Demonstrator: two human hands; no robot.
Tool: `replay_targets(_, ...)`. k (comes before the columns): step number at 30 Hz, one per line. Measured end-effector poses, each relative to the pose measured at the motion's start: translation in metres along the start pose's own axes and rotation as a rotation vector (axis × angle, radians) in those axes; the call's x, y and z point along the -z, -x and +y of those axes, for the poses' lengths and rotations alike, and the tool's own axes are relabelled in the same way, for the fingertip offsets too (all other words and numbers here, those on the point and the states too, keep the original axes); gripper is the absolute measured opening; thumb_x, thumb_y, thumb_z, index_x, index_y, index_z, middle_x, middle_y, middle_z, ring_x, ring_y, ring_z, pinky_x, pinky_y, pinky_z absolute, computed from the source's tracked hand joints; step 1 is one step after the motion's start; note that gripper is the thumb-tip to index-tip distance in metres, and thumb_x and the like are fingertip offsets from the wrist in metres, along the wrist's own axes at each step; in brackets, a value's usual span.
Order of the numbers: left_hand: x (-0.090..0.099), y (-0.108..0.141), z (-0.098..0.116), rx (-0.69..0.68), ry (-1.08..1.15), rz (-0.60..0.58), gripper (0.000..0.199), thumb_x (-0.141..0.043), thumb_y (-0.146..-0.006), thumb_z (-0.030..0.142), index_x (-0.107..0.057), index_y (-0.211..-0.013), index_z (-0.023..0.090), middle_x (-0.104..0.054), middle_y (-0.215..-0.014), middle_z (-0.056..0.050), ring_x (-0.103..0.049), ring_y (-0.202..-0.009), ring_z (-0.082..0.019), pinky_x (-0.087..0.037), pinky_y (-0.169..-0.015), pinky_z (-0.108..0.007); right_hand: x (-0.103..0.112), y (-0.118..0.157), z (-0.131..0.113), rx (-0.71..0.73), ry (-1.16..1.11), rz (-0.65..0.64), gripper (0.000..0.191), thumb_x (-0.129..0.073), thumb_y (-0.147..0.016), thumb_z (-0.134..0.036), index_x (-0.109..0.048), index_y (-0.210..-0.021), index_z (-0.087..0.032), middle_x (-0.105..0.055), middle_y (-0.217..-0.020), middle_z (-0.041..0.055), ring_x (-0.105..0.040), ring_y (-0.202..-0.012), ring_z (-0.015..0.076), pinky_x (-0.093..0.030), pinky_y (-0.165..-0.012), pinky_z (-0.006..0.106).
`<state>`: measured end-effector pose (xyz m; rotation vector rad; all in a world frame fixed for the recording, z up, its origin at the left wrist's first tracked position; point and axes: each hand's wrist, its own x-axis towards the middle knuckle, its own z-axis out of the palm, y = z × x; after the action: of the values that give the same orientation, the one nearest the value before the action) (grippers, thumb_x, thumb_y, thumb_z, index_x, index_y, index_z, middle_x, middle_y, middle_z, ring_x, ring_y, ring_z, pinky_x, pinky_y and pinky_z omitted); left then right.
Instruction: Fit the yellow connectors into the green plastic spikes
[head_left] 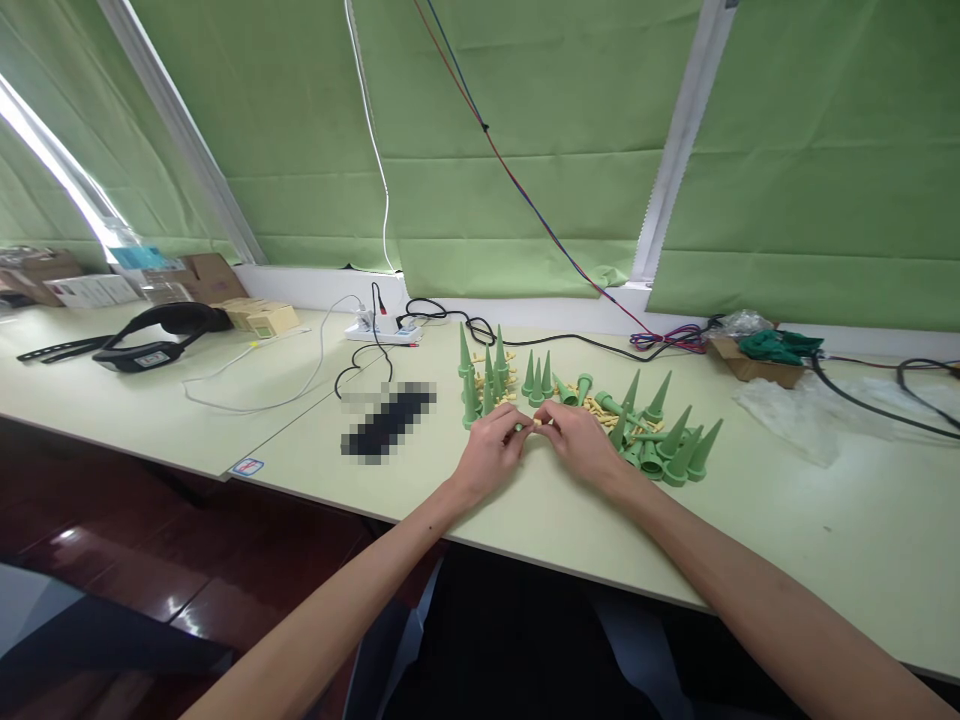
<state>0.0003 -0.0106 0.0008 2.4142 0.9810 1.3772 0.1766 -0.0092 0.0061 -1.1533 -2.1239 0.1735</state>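
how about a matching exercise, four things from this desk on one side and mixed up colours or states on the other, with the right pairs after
1. green cones
2. small yellow pieces
3. power strip
4. right-hand cardboard box

A. white, cables plugged in
B. some upright, some lying down
C. topped with crumpled dark green material
D. scattered in loose clusters

Pairs: 1-B, 2-D, 3-A, 4-C

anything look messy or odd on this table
Slightly: beyond the right hand, some green cones lie tipped over among scattered yellow pegs, while other cones nearby stand upright. The pixelated dark patch left of the left hand also looks odd; what it hides cannot be told.
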Motion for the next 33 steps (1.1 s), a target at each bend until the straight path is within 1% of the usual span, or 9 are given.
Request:
replay_targets(13,0.0011,-0.0008,0.0028,0.003,-0.030,-0.013,0.017,-0.050,-0.088,0.007,-0.062,-0.083,0.017,-0.059,-0.077,-0.001,-0.053,-0.064,-0.010,-0.043,-0.060,-0.023,0.0023,0.0006,-0.0003,0.021,0.076,-0.097,0.015,-0.045,-0.098,-0.021,-0.055,-0.087,-0.018,-0.065,-0.081,0.0050,-0.059,-0.073,0.0189,-0.037,-0.065,0.028)
replay_targets(19,0.0013,-0.0004,0.0021,0.012,-0.014,-0.025,0.017,-0.049,-0.088,0.007,-0.062,-0.083,0.017,-0.058,-0.077,-0.001,-0.053,-0.065,-0.010,-0.043,-0.060,-0.023,0.0032,0.0003,-0.0018,0.028,0.163,-0.130,0.021,-0.041,-0.100,-0.025,-0.054,-0.085,-0.018,-0.061,-0.073,0.0034,-0.056,-0.067,0.0176,-0.033,-0.061,0.026)
replay_targets(21,0.0010,-0.0003,0.0017,0.014,-0.016,-0.024,0.016,-0.049,-0.088,0.008,-0.062,-0.083,0.017,-0.058,-0.076,-0.001,-0.053,-0.066,-0.010,-0.043,-0.060,-0.023,0.0032,-0.0002,-0.0022,0.021,0.158,-0.134,0.022,-0.041,-0.101,-0.026,-0.054,-0.084,-0.018,-0.062,-0.074,0.0031,-0.057,-0.068,0.0177,-0.033,-0.062,0.026)
replay_targets(23,0.0003,-0.0006,0.0015,0.016,-0.011,-0.017,0.016,-0.049,-0.089,0.008,-0.062,-0.083,0.017,-0.058,-0.077,-0.001,-0.053,-0.066,-0.011,-0.043,-0.061,-0.023,0.0030,-0.0006,-0.0030,0.011,0.126,-0.124,0.019,-0.042,-0.100,-0.026,-0.054,-0.086,-0.019,-0.064,-0.080,0.0036,-0.058,-0.073,0.0179,-0.035,-0.064,0.026)
replay_targets(26,-0.0009,-0.0013,0.0019,0.026,0.006,-0.001,0.016,-0.049,-0.089,0.008,-0.061,-0.083,0.017,-0.058,-0.079,-0.001,-0.054,-0.068,-0.011,-0.044,-0.062,-0.024,0.0023,-0.0006,-0.0044,-0.017,0.085,-0.098,0.007,-0.048,-0.097,-0.024,-0.053,-0.094,-0.019,-0.065,-0.090,0.0039,-0.059,-0.080,0.0182,-0.037,-0.066,0.026)
replay_targets(28,-0.0013,-0.0017,0.0025,0.025,0.006,-0.002,0.015,-0.049,-0.089,0.008,-0.061,-0.084,0.017,-0.059,-0.080,-0.001,-0.054,-0.068,-0.011,-0.044,-0.063,-0.024,0.0018,-0.0005,-0.0047,-0.037,0.090,-0.093,0.004,-0.049,-0.096,-0.022,-0.052,-0.097,-0.020,-0.065,-0.091,0.0037,-0.059,-0.080,0.0185,-0.037,-0.065,0.026)
replay_targets(33,-0.0007,-0.0017,0.0034,0.007,-0.031,-0.025,0.016,-0.050,-0.088,0.007,-0.061,-0.082,0.017,-0.059,-0.077,-0.001,-0.053,-0.068,-0.011,-0.043,-0.062,-0.024,0.0006,-0.0006,-0.0016,-0.030,0.146,-0.119,0.006,-0.047,-0.097,-0.022,-0.052,-0.095,-0.019,-0.066,-0.088,0.0044,-0.061,-0.080,0.0194,-0.037,-0.065,0.027)
